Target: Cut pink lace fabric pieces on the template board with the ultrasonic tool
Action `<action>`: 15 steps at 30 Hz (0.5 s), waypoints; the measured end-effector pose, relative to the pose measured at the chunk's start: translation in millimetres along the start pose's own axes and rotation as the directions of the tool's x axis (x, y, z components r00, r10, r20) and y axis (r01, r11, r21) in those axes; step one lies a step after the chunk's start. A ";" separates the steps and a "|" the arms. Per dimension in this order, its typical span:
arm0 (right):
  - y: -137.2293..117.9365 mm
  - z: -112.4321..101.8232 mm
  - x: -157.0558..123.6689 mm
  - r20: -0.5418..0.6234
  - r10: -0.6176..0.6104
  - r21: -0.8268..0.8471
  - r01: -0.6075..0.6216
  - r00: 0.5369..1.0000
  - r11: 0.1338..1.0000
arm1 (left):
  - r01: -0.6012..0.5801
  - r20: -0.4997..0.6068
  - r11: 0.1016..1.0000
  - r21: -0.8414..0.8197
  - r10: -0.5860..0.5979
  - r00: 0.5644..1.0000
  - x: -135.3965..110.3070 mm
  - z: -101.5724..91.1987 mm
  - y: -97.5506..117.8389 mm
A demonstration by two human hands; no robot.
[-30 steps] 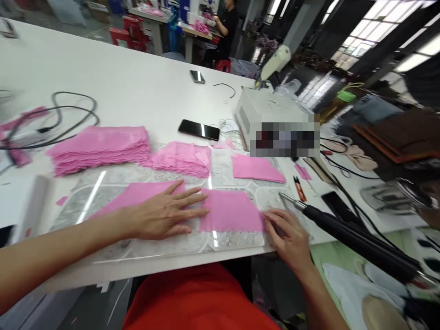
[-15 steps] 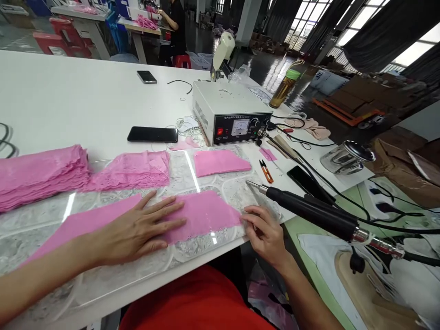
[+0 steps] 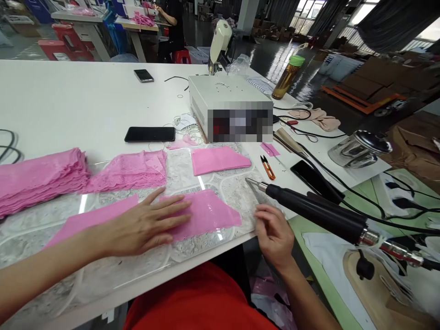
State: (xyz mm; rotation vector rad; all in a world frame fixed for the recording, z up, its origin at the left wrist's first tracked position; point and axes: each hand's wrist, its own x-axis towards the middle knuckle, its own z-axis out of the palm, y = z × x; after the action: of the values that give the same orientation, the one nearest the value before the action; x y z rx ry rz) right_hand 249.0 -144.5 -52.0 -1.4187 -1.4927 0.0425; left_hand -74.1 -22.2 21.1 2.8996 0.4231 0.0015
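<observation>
My left hand [image 3: 147, 224] lies flat, fingers spread, across a pink fabric piece [image 3: 209, 211] with a slanted right end. More pink fabric [image 3: 92, 220] shows left of that hand. Both lie on a clear sheet over a grey stone-patterned mat [image 3: 127, 270]. My right hand [image 3: 275, 236] is curled at the table's front edge, a little right of the fabric's tip and apart from it. Whatever its closed fingers hold, if anything, is hidden. Above it a black pen-like handpiece [image 3: 312, 211] with a metal tip points left, with neither hand on it.
Pink fabric stacks [image 3: 37, 181] and a folded lace-edged pile [image 3: 132, 169] lie left; a pink stack [image 3: 220, 160] sits behind. A grey box [image 3: 227, 91] with a blurred front, orange snips [image 3: 268, 168], phones [image 3: 149, 134], cables and a lidded metal cup [image 3: 357, 149] surround the work.
My right hand has moved slightly right, away from the fabric's right tip. My left hand stays flat on the fabric. The camera view has shifted a little.
</observation>
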 end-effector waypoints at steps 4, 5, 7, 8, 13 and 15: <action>7.0 -2.9 -0.8 -0.153 0.459 0.271 -0.409 0.875 0.871 | -0.122 0.036 0.987 -0.100 0.127 0.991 45.8 -0.2 8.5; 7.7 -3.3 1.6 -0.164 0.514 0.343 -0.440 0.842 0.830 | -0.148 0.040 0.982 -0.118 0.154 0.987 57.0 0.9 9.8; 7.7 -3.8 8.7 -0.205 0.551 0.433 -0.430 0.809 0.792 | -0.194 0.032 0.968 -0.156 0.202 0.979 75.2 3.8 11.0; 7.3 -3.9 12.9 -0.240 0.547 0.453 -0.405 0.802 0.794 | -0.209 0.035 0.963 -0.171 0.218 0.975 81.8 5.4 11.0; 5.1 -0.7 32.0 -0.320 0.445 0.499 -0.251 0.836 0.829 | -0.238 0.043 0.955 -0.175 0.248 0.968 92.1 11.7 8.3; 5.4 4.2 37.0 -0.326 0.422 0.538 -0.201 0.846 0.819 | -0.254 0.041 0.955 -0.153 0.263 0.964 91.4 13.4 6.7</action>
State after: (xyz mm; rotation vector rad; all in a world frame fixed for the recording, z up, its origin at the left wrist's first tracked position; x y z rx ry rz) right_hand 258.5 -112.6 -34.5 -1.1479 -0.7816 0.2775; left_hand 15.9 -5.4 6.7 2.7778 0.0281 -0.0141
